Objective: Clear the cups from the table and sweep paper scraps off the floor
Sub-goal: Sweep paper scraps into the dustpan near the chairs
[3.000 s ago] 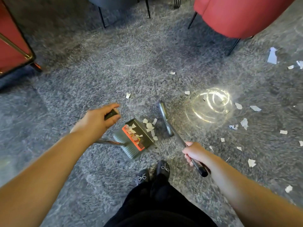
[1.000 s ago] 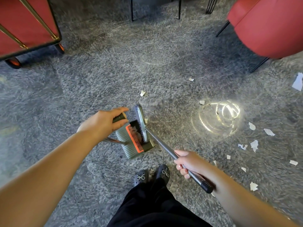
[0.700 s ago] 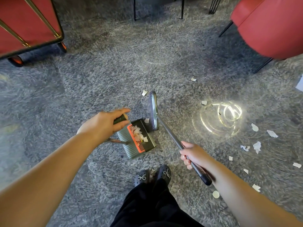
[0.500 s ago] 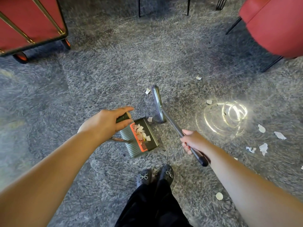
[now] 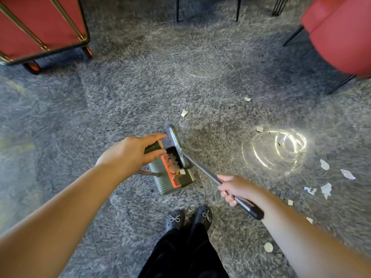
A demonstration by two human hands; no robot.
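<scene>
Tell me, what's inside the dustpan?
White paper scraps lie inside the dustpan, next to its orange comb. The broom head covers the pan's front edge, so anything under it is hidden.

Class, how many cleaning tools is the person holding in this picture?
2: the dustpan, its handle gripped by the left hand, and the broom, its handle gripped by the right hand.

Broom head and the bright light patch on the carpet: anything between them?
Head view: only bare grey carpet between the broom head and the light patch; no scraps there.
</scene>
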